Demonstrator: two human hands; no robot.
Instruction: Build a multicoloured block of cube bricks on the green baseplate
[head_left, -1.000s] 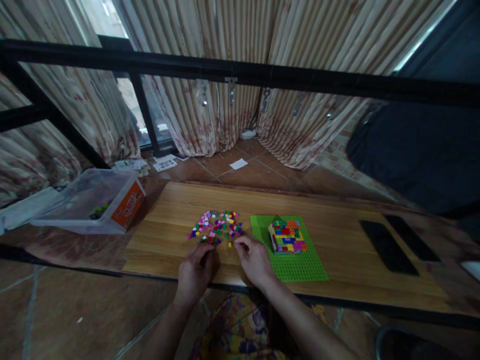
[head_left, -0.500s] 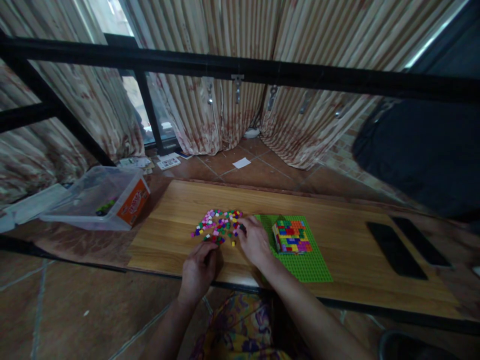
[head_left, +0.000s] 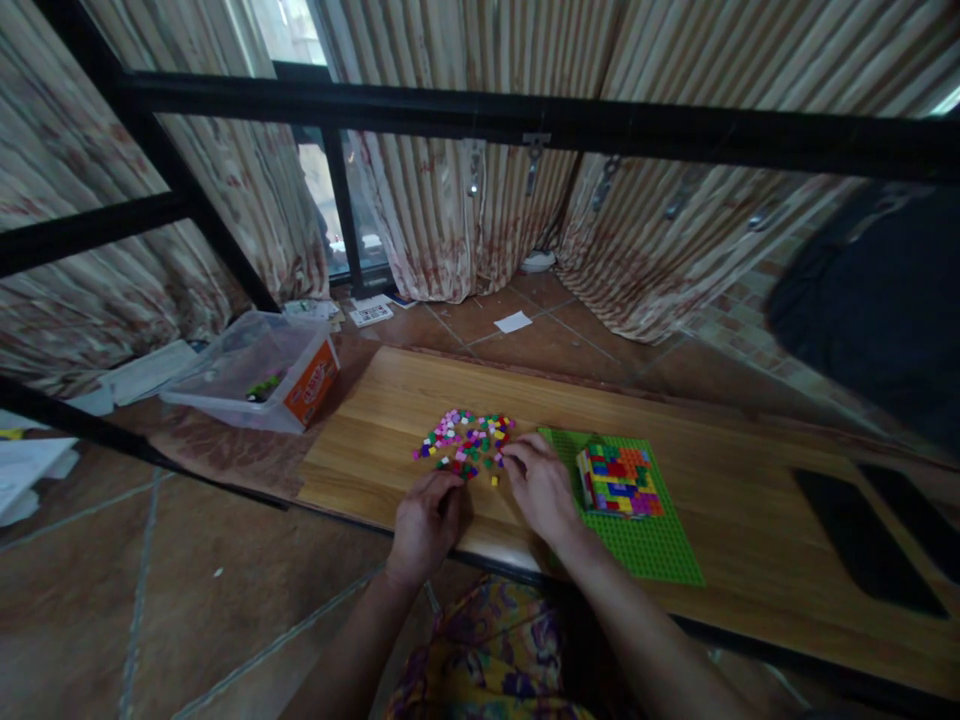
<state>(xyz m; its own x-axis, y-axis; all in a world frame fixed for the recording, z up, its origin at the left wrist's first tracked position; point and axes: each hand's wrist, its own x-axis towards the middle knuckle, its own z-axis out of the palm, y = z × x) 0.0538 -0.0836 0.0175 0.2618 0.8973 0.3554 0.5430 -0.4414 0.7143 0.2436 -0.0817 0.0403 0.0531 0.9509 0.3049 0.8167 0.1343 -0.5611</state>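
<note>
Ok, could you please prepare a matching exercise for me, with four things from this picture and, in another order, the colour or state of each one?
Things:
1. Baseplate
2. Loose blocks
3. Plastic box
4. Block build

Colour or state:
A. See-through, with an orange label
B. Stacked together in many colours
C. Green and flat on the wooden table
D. Scattered in small separate pieces

Right pairs: 1-C, 2-D, 3-A, 4-B
</note>
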